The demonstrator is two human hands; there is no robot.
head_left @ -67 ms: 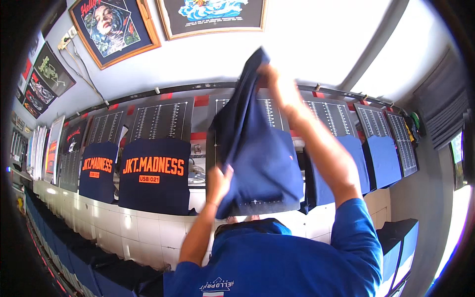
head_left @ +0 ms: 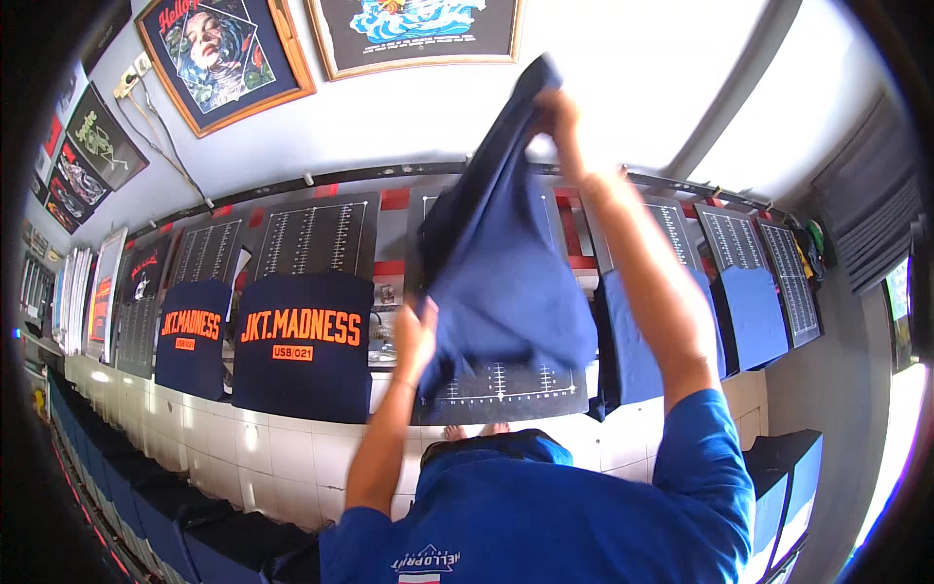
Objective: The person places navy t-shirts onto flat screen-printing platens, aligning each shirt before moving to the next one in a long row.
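Observation:
My right hand (head_left: 559,119), raised in front of the white wall, is closed on the bunched top of a navy T-shirt (head_left: 511,292). The shirt hangs down from it in folds over a dark printing board (head_left: 501,394) with white ruler marks. My left hand (head_left: 415,336) is closed on the shirt's left side, lower down. Motion blurs the shirt's lower edge, and the board's near end shows below it. Cloth hides part of the board's far end.
Left of the board lie navy shirts with orange lettering (head_left: 302,341) on boards. Plain navy shirts (head_left: 647,336) cover boards to the right. A dark rail (head_left: 370,175) runs behind, below framed pictures (head_left: 229,58). More dark shirts (head_left: 175,516) line the lower left, beyond the tiled floor.
My right hand has risen, pulling the shirt upward and away from me. Its lower edge has drawn back, baring the board's near end. My left hand has shifted slightly up and left.

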